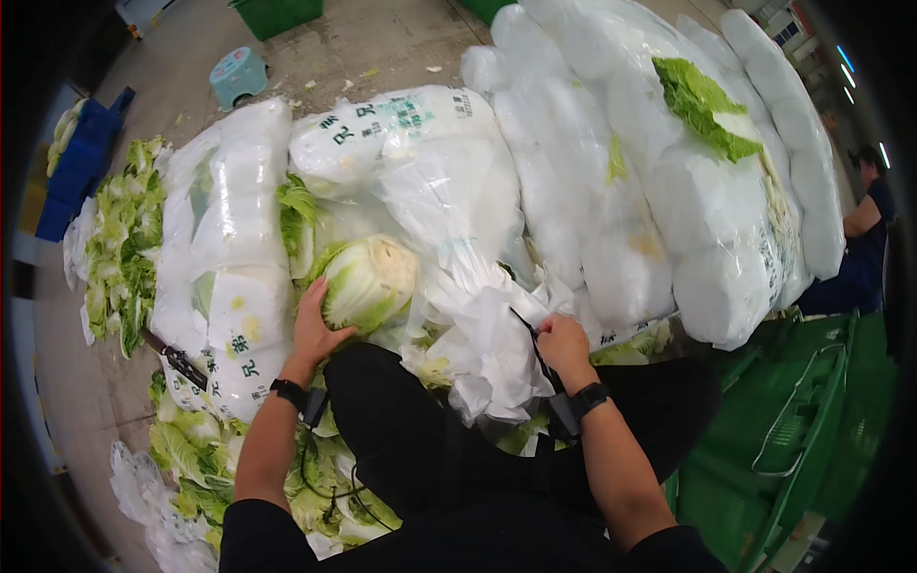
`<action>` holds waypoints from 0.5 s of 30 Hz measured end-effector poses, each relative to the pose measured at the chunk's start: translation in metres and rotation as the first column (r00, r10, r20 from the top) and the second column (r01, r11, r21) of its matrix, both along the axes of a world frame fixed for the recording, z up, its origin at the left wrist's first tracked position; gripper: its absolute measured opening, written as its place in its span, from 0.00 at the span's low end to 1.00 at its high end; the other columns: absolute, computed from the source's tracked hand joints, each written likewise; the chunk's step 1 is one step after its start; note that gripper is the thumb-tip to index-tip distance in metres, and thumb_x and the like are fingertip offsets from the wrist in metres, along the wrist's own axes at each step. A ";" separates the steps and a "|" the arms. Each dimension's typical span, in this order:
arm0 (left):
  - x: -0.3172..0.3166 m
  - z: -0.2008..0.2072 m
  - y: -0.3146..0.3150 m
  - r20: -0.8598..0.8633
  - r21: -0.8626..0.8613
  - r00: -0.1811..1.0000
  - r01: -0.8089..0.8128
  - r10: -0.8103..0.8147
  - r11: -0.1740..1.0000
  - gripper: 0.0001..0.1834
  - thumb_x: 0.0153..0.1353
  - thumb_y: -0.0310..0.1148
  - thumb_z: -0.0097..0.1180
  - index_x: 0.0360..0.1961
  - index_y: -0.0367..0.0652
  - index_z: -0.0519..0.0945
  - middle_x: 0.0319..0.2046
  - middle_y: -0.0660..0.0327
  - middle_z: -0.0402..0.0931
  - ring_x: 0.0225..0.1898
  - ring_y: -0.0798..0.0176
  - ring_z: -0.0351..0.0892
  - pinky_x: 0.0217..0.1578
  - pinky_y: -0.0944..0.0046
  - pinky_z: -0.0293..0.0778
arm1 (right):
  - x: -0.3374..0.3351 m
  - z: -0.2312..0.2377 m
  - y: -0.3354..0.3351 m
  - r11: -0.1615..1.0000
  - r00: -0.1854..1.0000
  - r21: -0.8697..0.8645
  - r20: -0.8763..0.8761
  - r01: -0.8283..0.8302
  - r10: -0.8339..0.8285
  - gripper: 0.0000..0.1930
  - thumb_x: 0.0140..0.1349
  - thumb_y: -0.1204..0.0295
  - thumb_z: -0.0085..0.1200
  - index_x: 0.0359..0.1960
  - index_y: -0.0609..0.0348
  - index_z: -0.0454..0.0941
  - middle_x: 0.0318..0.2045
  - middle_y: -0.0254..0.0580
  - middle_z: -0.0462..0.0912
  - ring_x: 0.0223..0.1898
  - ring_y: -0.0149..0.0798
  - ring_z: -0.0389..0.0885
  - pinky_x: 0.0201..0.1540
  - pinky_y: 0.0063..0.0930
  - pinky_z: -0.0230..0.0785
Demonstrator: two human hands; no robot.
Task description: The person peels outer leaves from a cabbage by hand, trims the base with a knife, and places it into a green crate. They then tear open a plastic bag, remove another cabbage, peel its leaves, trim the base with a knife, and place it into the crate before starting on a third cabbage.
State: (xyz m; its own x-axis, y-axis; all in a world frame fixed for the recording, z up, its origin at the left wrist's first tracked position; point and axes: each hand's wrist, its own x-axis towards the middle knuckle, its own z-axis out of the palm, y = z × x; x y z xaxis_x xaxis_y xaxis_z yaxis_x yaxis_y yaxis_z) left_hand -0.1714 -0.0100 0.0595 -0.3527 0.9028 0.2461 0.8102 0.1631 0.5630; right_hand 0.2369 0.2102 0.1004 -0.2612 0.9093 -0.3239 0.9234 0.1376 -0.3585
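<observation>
My left hand (315, 331) rests flat against the lower side of a pale green napa cabbage (368, 280) that lies among white plastic sacks. My right hand (562, 346) is closed around a thin dark tool handle (531, 334) and presses it against a crumpled, opened white plastic sack (478, 325). Both wrists wear dark bands. My black-trousered knee (401, 420) sits between the two arms, just below the cabbage.
Big white sacks of cabbage (669, 191) are stacked ahead and to the right. Loose green leaves (124, 239) lie on the floor at left and below (191, 458). Green crates (783, 430) stand at right, a small teal stool (237, 74) far back, another person (864, 239) at the right edge.
</observation>
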 end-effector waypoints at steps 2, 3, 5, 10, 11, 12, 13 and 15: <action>0.005 0.017 -0.004 0.031 -0.018 0.998 0.049 -0.049 0.999 0.49 0.36 0.40 0.79 0.61 0.43 0.68 0.65 0.50 0.64 0.66 0.43 0.62 0.68 0.44 0.58 | -0.011 -0.005 -0.007 0.999 0.996 0.001 0.076 -0.046 0.045 0.09 0.55 0.64 0.57 0.34 0.54 0.84 0.31 0.50 0.85 0.36 0.54 0.83 0.43 0.45 0.75; 0.010 0.037 0.003 -0.093 -0.167 0.984 0.135 -0.152 0.977 0.47 0.37 0.41 0.79 0.60 0.45 0.69 0.65 0.51 0.64 0.66 0.43 0.62 0.67 0.39 0.55 | -0.017 -0.004 -0.003 0.996 0.996 0.049 0.052 -0.073 0.071 0.11 0.55 0.62 0.57 0.34 0.53 0.84 0.32 0.49 0.85 0.39 0.53 0.84 0.44 0.44 0.76; 0.013 0.056 0.018 -0.208 -0.333 0.934 0.211 -0.290 0.919 0.40 0.41 0.48 0.74 0.56 0.48 0.72 0.65 0.52 0.64 0.65 0.42 0.61 0.65 0.29 0.50 | -0.028 -0.011 0.007 0.980 0.983 0.081 0.063 -0.180 0.175 0.13 0.54 0.61 0.59 0.38 0.52 0.84 0.34 0.47 0.86 0.41 0.54 0.84 0.45 0.44 0.76; 0.049 0.094 0.095 -0.164 -0.463 0.891 0.309 -0.423 0.831 0.43 0.43 0.52 0.72 0.61 0.49 0.71 0.66 0.52 0.62 0.66 0.44 0.61 0.66 0.30 0.50 | -0.052 -0.031 0.010 0.946 0.948 0.127 0.152 -0.298 0.279 0.22 0.52 0.61 0.61 0.50 0.51 0.78 0.40 0.45 0.86 0.45 0.54 0.84 0.46 0.47 0.76; 0.058 0.094 0.109 -0.129 -0.438 0.877 0.368 -0.462 0.820 0.45 0.44 0.53 0.70 0.63 0.49 0.69 0.67 0.51 0.61 0.66 0.43 0.61 0.66 0.30 0.51 | -0.054 -0.039 0.013 0.956 0.935 0.060 0.235 -0.286 0.265 0.25 0.51 0.61 0.62 0.52 0.53 0.75 0.41 0.47 0.85 0.46 0.55 0.84 0.47 0.49 0.75; 0.068 0.091 0.115 -0.133 -0.442 0.876 0.365 -0.463 0.819 0.45 0.44 0.53 0.70 0.63 0.49 0.69 0.67 0.51 0.61 0.66 0.43 0.61 0.66 0.30 0.51 | -0.061 -0.040 0.014 0.960 0.912 -0.013 0.310 -0.278 0.269 0.29 0.50 0.62 0.63 0.55 0.55 0.71 0.43 0.48 0.84 0.46 0.55 0.84 0.48 0.51 0.75; 0.078 0.085 0.121 -0.176 -0.479 0.886 0.305 -0.430 0.823 0.46 0.47 0.53 0.68 0.66 0.47 0.66 0.67 0.47 0.61 0.66 0.41 0.61 0.66 0.35 0.53 | -0.057 -0.037 0.021 0.965 0.949 -0.083 0.179 -0.248 0.259 0.28 0.50 0.63 0.63 0.52 0.58 0.71 0.43 0.53 0.84 0.46 0.58 0.83 0.48 0.50 0.75; 0.072 0.068 0.116 -0.232 -0.515 0.897 0.215 -0.375 0.830 0.48 0.49 0.53 0.66 0.69 0.45 0.63 0.66 0.43 0.62 0.66 0.38 0.62 0.67 0.41 0.55 | -0.054 -0.021 0.022 0.962 0.956 -0.101 0.126 -0.253 0.265 0.27 0.50 0.63 0.62 0.52 0.58 0.70 0.43 0.54 0.84 0.46 0.58 0.83 0.48 0.50 0.74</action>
State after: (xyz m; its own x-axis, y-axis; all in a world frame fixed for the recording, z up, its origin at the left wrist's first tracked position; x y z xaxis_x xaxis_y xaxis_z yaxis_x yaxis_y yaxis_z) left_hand -0.0998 0.1058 0.1271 -0.0280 0.9833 -0.1798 0.9791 0.0632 0.1933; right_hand 0.1833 0.2325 0.0790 -0.4317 0.7849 -0.4444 0.9011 0.3535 -0.2510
